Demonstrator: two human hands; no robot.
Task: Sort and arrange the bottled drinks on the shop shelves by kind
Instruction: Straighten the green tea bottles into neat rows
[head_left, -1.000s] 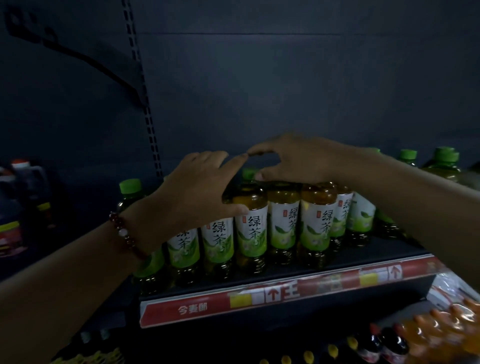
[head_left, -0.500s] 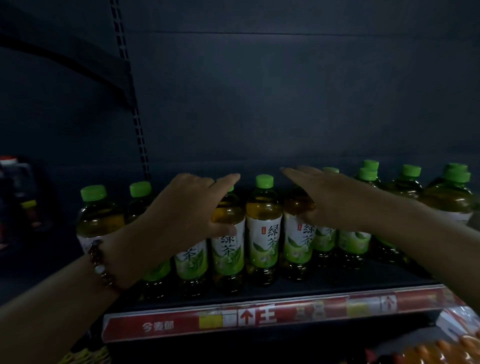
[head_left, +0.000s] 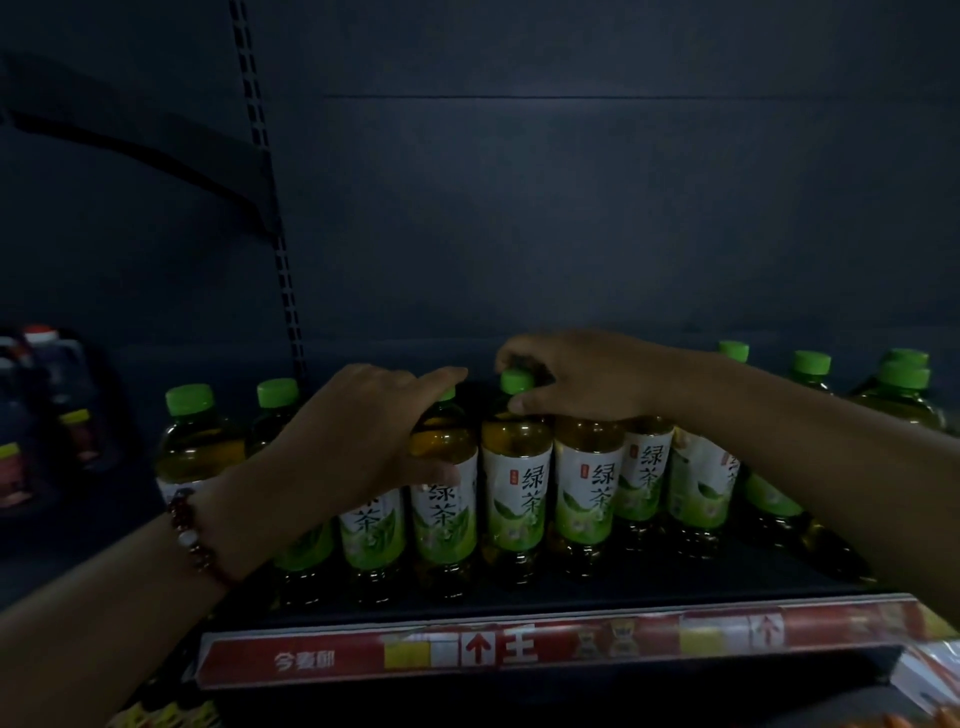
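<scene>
Head view, right hand: the right hand (head_left: 587, 376) reaches in from 3 o'clock and pinches the green screw cap of a clear plastic green-tea bottle (head_left: 515, 478) between thumb and curled fingers, at the centre of the front row.
Left hand: the left hand (head_left: 358, 436), with a dark red bead bracelet (head_left: 195, 538) on its wrist, comes in from 8 o'clock; its fingers lie fairly straight over the cap and shoulder of the neighbouring green-tea bottle (head_left: 444, 499), and the thumb presses the bottle's side. It steadies rather than lifts, by my reading.
Why held so: gripping by the cap likely lets one bottle be nudged or turned without knocking its neighbours, while the other hand braces the row.
Task's thing: the row of green-capped tea bottles (head_left: 644, 478) stands upright, touching side to side, white-and-green labels mostly facing forward, on the dark shop shelf (head_left: 571, 597) at 6 o'clock of the hands.
Further bottles: more of the same kind stand at 9 o'clock (head_left: 195, 441) and at 3 o'clock (head_left: 901, 384), a little set back.
Shelf edge: a red price strip (head_left: 519, 652) runs along the front.
Outward: dark bottles with red caps (head_left: 41, 415) sit on the next bay at 9 o'clock; their kind is too dim to tell.
Progress: this shelf looks already of one kind; what remains seems to be straightening.
</scene>
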